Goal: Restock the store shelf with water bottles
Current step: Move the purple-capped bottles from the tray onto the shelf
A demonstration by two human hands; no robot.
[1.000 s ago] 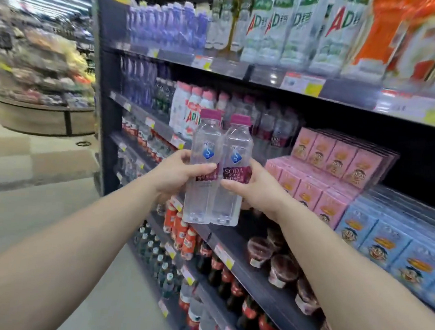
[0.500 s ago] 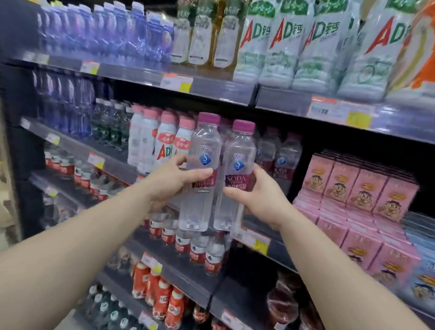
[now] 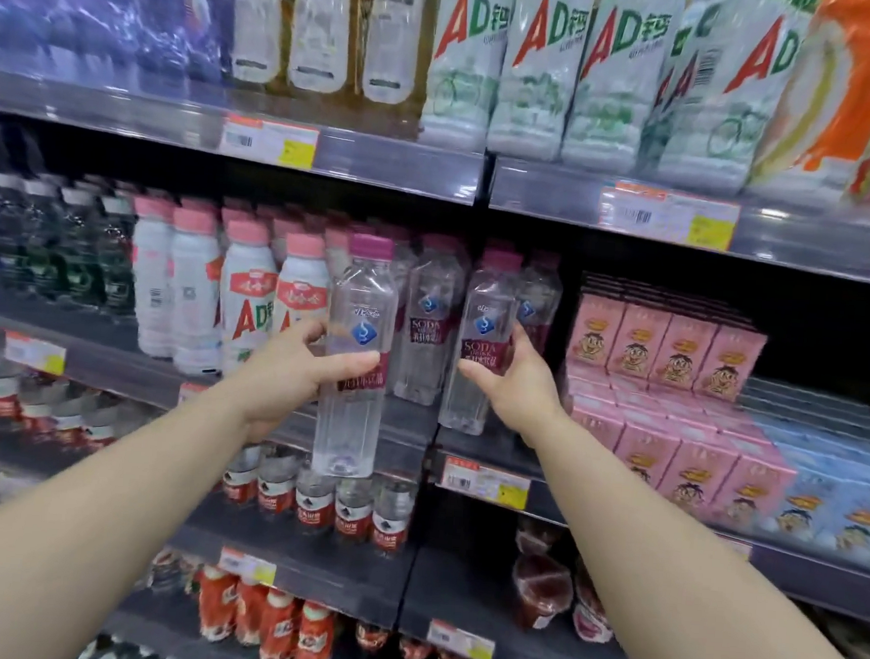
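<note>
Shelf (image 3: 405,432), middle tier of a store drinks bay, grey lip with price tags.

Left hand (image 3: 291,370): wrapped around the left water bottle (image 3: 356,354) at its label, thumb across the front. Bottle clear, square-sided, purple cap, maroon label; upright, held in the air in front of the shelf lip, its base hanging below the shelf edge.

Right hand (image 3: 514,381): gripping the right water bottle (image 3: 481,343) from its right side, thumb on the label marked SODA. Bottle upright, its base at the shelf near the front edge; whether it actually rests there cannot be told. The two held bottles are apart, a gap between them.

Stocked water bottles (image 3: 431,324): same kind, standing further back on the shelf, seen between and behind the two held ones.

Left of these, same tier: white milk-drink bottles (image 3: 247,295) with pink caps, then dark green bottles (image 3: 75,247), blurred.

Right of these, same tier: pink cartons (image 3: 668,356) stacked in rows, blue cartons (image 3: 832,506) beyond at the far right.

Tier above: large white multipacks (image 3: 539,64) lettered AD, clear-labelled bottles (image 3: 320,28) to their left.

Tier below: small bottles with red labels (image 3: 315,506); lowest in view, orange-red bottles (image 3: 268,621).
</note>
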